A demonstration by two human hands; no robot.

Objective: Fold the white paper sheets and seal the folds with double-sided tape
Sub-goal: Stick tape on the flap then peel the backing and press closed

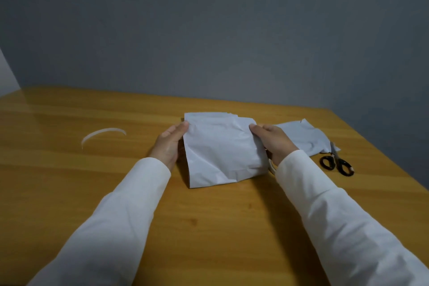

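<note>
So we had the folded white paper (220, 148) at bench (92, 181) centre, left hand (168, 144) gripping its 9 o'clock edge, right hand (272, 140) its 3 o'clock edge; scissors (336, 162) lay further toward 3.

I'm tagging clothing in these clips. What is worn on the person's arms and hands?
Both arms are covered by long white sleeves of soft, slightly creased fabric, ending at the wrists with plain cuffs. The left sleeve and right sleeve match. The left hand and right hand are bare: no gloves, and no rings, watch or markings show.
</note>
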